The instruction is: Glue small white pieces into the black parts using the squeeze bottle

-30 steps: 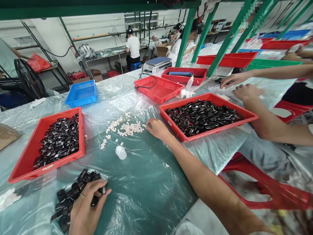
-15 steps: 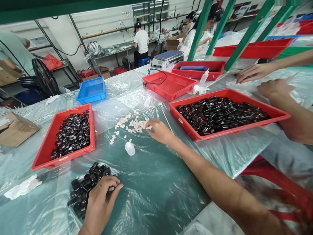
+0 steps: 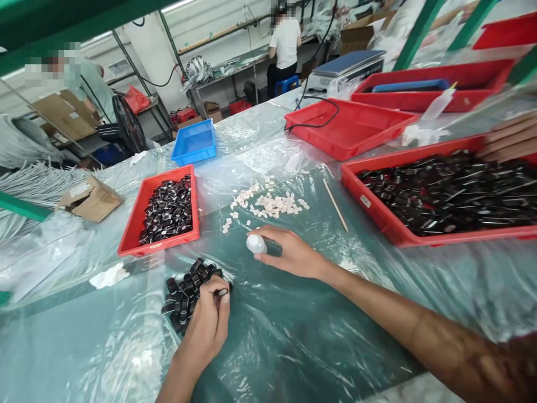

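My left hand [image 3: 207, 324] is closed around one small black part, pinched at its fingertips beside a pile of black parts [image 3: 187, 291] on the plastic-covered table. My right hand [image 3: 289, 252] grips a small white bottle [image 3: 255, 244] lying on the sheet. Just beyond it are several small white pieces [image 3: 268, 204] scattered on the table, and a thin wooden stick [image 3: 335, 205] lies to their right.
A red tray of black parts [image 3: 161, 212] sits at the left, a bigger one [image 3: 440, 196] at the right with another person's fingers at its far edge. Behind are an empty red tray [image 3: 348, 129], a blue tray [image 3: 193, 143], a cardboard box [image 3: 90, 198] and a scale.
My right hand left the white pieces, came back toward me and took hold of the white bottle. My left hand lifted one black part from the pile. The view swung right and closer.
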`<state>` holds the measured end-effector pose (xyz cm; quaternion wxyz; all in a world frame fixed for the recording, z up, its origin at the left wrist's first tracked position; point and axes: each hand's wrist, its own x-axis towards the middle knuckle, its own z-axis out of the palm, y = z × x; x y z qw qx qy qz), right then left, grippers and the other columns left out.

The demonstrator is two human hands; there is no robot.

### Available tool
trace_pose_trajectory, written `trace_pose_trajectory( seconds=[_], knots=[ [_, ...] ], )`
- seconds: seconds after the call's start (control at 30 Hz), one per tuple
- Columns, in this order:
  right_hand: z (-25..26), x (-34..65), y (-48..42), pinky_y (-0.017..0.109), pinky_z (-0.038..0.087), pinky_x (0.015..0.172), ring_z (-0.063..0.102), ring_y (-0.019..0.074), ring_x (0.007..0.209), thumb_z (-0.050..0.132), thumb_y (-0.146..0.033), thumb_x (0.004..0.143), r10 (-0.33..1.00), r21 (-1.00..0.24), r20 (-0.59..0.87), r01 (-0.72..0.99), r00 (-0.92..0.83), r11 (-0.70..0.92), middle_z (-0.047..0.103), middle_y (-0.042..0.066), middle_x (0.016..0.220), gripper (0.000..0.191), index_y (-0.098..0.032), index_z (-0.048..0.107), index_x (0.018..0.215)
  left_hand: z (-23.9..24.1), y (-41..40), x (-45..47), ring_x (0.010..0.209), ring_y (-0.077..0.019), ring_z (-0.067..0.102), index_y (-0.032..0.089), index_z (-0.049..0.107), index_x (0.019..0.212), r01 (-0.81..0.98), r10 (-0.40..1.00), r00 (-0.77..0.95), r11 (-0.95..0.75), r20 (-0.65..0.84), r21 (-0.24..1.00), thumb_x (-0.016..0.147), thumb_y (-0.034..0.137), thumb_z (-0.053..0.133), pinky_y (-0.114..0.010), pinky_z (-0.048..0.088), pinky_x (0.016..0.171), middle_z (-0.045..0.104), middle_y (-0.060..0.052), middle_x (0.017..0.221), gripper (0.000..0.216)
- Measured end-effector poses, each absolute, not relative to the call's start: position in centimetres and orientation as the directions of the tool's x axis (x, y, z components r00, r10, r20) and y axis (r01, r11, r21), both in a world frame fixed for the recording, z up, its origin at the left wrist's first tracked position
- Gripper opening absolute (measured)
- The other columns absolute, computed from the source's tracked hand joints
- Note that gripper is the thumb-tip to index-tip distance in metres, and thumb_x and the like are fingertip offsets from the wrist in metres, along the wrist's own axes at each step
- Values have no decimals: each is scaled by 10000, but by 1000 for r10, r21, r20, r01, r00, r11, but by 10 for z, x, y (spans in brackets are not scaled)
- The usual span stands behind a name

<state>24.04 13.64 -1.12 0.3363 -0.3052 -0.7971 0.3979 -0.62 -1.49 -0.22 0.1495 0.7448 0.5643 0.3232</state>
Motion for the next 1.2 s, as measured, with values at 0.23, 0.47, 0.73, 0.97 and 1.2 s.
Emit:
trace_pose_trajectory(
  seconds=[0.23, 0.47, 0.73, 0.97, 1.2],
  knots=[
    [10, 243, 114, 305, 626, 835, 734, 238, 1204, 740, -289, 968, 678, -843, 253, 188, -690, 505, 722, 78, 1432, 573, -311, 593, 1521, 5, -4, -9, 802, -213, 750, 334, 576, 1197, 808, 924, 65, -270, 376, 523, 1094, 247, 504, -353, 683, 669, 717, -57, 1166, 153],
    [9, 243, 110, 286, 613, 830, 742, 193, 1022, 783, -248, 930, 648, -815, 245, 209, -721, 540, 778, 35, 1203, 295, -259, 699, 1213, 5, -7, -8, 703, -167, 700, 314, 593, 1188, 819, 908, 41, -269, 416, 506, 1096, 232, 529, -317, 650, 642, 709, -47, 1132, 139],
    [9, 242, 106, 252, 650, 737, 799, 204, 1000, 731, -415, 984, 604, -741, 475, 80, -639, 667, 785, 25, 1206, 264, -300, 764, 1219, -5, -6, -12, 763, -148, 705, 305, 600, 1203, 823, 904, 63, -286, 423, 491, 1098, 234, 547, -265, 603, 658, 706, -24, 1112, 138],
    [13, 238, 90, 339, 704, 832, 801, 235, 1026, 660, -344, 1033, 510, -575, 659, 68, -553, 816, 777, 66, 1170, 260, -259, 718, 1272, -1, -9, -9, 843, -163, 727, 286, 600, 1206, 813, 890, 89, -325, 448, 484, 1090, 197, 549, -276, 597, 756, 718, -27, 1088, 154],
    [15, 239, 91, 404, 685, 818, 757, 228, 940, 707, -213, 987, 430, -491, 716, 41, -550, 870, 776, 75, 1141, 299, -249, 659, 1280, -1, -11, -7, 929, -175, 751, 268, 610, 1218, 808, 905, 119, -327, 408, 491, 1093, 191, 551, -282, 595, 778, 730, -42, 1125, 157]
  ],
)
